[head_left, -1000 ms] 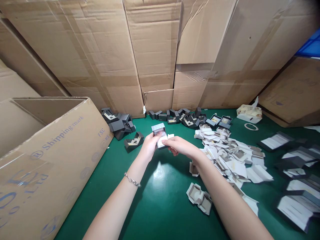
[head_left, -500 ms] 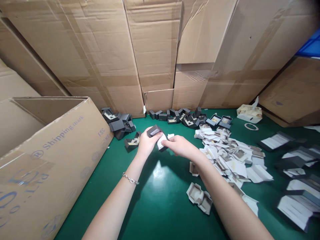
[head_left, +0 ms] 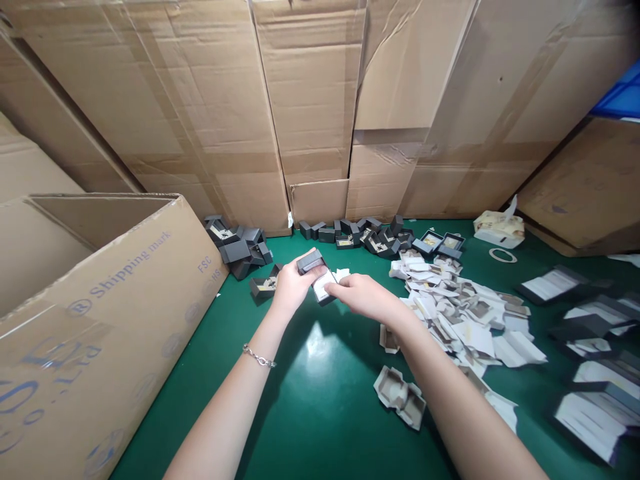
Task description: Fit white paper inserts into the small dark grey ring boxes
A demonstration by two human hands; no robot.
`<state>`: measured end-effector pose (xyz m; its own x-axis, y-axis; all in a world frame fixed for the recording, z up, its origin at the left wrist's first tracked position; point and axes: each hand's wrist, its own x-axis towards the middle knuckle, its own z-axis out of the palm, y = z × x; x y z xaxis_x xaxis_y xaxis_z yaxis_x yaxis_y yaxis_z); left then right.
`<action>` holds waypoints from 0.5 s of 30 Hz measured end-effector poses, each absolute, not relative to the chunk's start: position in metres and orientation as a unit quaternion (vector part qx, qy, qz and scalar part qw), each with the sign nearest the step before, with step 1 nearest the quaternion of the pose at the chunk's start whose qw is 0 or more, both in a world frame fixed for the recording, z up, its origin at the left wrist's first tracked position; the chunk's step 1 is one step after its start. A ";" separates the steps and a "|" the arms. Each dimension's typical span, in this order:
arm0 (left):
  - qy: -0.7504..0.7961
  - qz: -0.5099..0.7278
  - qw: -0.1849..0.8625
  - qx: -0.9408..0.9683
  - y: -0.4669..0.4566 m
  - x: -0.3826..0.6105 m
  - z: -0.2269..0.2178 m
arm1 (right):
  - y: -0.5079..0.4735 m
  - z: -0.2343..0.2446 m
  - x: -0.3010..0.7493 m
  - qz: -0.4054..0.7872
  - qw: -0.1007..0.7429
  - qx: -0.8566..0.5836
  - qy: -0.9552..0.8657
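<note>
above the green desk, the left hand closes its grip on a small grey box, lid tipped up, apparently so the right hand can pinch the white insert at its mouth. loose inserts lie heaped to the right, within reach; more grey boxes line the cardboard wall.

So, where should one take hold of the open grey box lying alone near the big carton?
Probably grip the open grey box by its base, pinching across the two outer side walls from above. Its lid is open, so a pinch on the lid may only swing it, and the carton stands close on its left.
</note>
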<state>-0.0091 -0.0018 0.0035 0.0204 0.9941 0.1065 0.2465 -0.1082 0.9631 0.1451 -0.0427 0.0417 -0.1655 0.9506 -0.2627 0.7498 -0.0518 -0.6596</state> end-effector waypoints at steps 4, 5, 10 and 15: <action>0.540 0.378 0.405 0.633 -0.005 -0.005 0.002 | -0.046 0.048 0.146 0.186 0.201 -0.653 -0.706; 0.527 0.364 0.402 0.654 -0.007 -0.003 0.001 | -0.048 0.050 0.145 0.161 0.205 -0.641 -0.722; 0.422 0.346 0.410 0.731 -0.021 0.008 0.011 | -0.069 0.072 0.140 0.088 0.106 -0.603 -0.785; 0.385 0.203 0.483 0.760 -0.025 -0.020 0.036 | -0.105 0.084 0.170 0.112 0.068 -0.632 -0.764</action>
<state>-0.0201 -0.0254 0.0361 0.6204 0.7818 -0.0626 0.3890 -0.2373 0.8901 0.1703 -0.1054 0.0837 -0.1920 0.9806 -0.0385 0.9503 0.1760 -0.2567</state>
